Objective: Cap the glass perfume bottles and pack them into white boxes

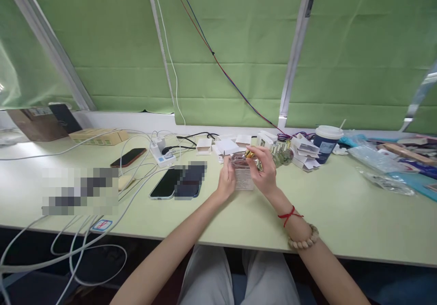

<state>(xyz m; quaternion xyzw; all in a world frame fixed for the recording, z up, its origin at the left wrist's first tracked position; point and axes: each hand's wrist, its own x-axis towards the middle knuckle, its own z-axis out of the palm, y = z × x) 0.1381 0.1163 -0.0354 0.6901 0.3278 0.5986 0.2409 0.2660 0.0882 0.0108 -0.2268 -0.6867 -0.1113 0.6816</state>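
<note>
My left hand [226, 180] is closed around the left side of a small box [244, 180] with fine print on its front. Clear, shiny plastic [239, 160] shows at the top of this box. Just above it, my right hand [264, 170] pinches a small gold-capped bottle [250, 153] between thumb and fingers; the fingers hide most of its body. Behind my right hand stand several little glass bottles [282, 154] with gold caps, close together. Small white boxes [226, 146] lie at the back of the table, beyond my hands.
Right of the bottles are more white cartons [305, 151], a lidded paper cup [326, 143] with a straw, and plastic bags [378, 159]. To the left lie phones [167, 183], a power strip [163, 155] and tangled white cables [131, 195]. The table's front edge [246, 247] runs below my forearms.
</note>
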